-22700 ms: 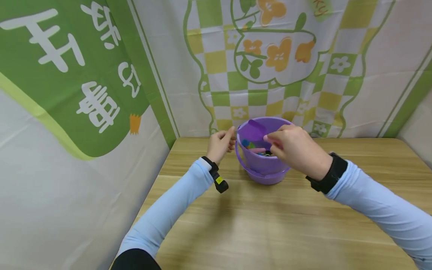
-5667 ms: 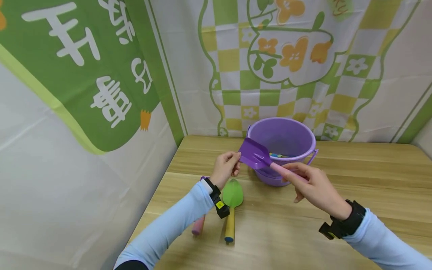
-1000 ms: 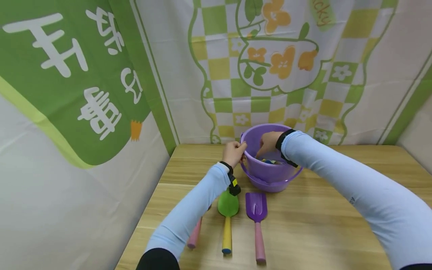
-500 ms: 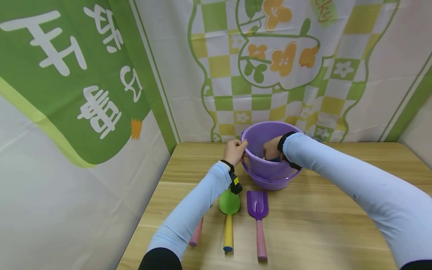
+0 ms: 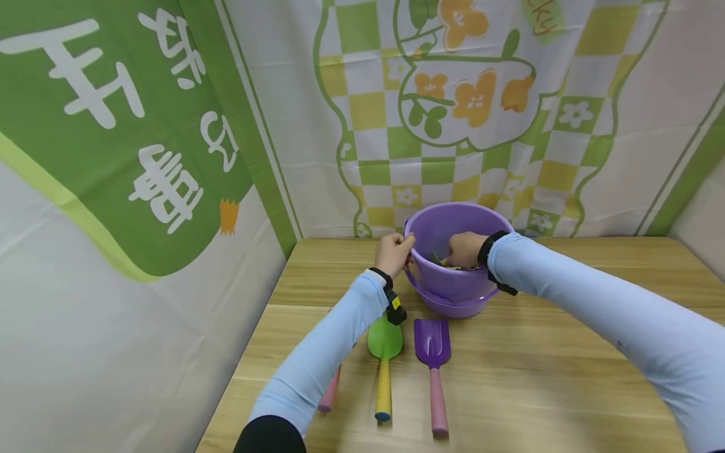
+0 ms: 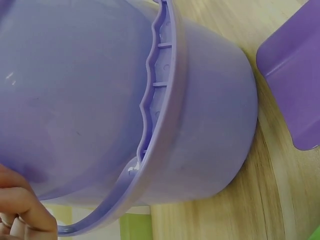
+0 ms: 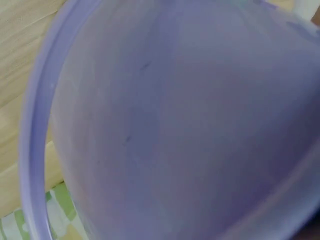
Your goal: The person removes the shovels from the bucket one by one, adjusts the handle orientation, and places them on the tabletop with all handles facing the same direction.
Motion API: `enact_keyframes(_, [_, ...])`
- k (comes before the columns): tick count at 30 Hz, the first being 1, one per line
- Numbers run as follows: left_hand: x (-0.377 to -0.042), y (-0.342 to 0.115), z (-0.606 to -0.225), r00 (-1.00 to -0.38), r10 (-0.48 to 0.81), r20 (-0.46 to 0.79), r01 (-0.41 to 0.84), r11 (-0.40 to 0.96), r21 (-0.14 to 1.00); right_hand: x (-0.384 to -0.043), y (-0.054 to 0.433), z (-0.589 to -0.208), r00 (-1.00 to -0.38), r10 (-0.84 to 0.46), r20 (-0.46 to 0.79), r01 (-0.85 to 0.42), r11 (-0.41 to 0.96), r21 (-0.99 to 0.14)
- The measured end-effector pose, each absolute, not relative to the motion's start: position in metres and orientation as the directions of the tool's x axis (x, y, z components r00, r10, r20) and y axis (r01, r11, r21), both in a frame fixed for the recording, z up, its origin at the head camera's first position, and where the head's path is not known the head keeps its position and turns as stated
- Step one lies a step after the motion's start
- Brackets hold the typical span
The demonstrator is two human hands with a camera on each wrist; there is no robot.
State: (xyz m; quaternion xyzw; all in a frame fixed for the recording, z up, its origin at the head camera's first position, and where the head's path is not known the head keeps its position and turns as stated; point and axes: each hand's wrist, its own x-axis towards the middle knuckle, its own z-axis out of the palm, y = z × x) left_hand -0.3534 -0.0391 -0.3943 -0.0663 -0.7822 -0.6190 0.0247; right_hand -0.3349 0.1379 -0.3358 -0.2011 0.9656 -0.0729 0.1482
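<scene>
A purple bucket [image 5: 444, 286] stands at the back of the table, its handle hanging down in front. My left hand [image 5: 392, 253] grips its left rim, with curled fingers [image 6: 25, 212] at the corner of the left wrist view. Inside the bucket is my right hand [image 5: 467, 249], its fingertips down beside a dark green piece [image 5: 435, 258]; whether they hold it is hidden. The bucket's wall [image 7: 150, 125] fills the right wrist view. In front lie a green trowel [image 5: 385, 340] with yellow handle and a purple shovel [image 5: 432, 343] with pink handle.
Another pink handle [image 5: 329, 395] shows beside my left sleeve [image 5: 325, 352], which hides the rest of that tool. The wooden table [image 5: 544, 377] meets a printed cloth backdrop [image 5: 362, 126] behind the bucket and another cloth [image 5: 113, 314] at the left.
The purple shovel was moved from my hands to the table over the last seconds. Within the past half second my right hand rises slightly and shifts right inside the bucket; my left hand stays.
</scene>
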Motion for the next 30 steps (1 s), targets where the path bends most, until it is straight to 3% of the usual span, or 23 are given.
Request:
enact_keyframes(11, [-0.355, -0.044, -0.385, -0.991, 0.122, 0.057, 0.086, 0.254, 0.963, -0.318, 0.146, -0.309, -0.893, -0.431, -0.126, -0.399, 0.890, -0.220])
enact_keyframes(15, [-0.353, -0.046, -0.381, -0.989, 0.149, 0.014, 0.053, 0.265, 0.963, -0.313, 0.154, -0.309, -0.900, -0.435, -0.012, -0.422, 0.879, -0.224])
enact_keyframes(23, [-0.341, -0.051, -0.382, -0.978, 0.188, -0.085, -0.026, 0.297, 0.955, -0.298, 0.165, -0.315, -0.834, -0.499, 0.233, -0.534, 0.837, -0.119])
enact_keyframes(26, [-0.336, -0.053, -0.380, -0.982, 0.183, -0.051, 0.011, 0.323, 0.946, -0.290, 0.166, -0.313, -0.811, -0.511, 0.286, -0.555, 0.826, -0.097])
enact_keyframes(30, [-0.330, -0.053, -0.371, -0.987, 0.116, 0.112, 0.145, 0.343, 0.928, -0.280, 0.168, -0.309, -0.771, -0.531, 0.351, -0.584, 0.809, -0.061])
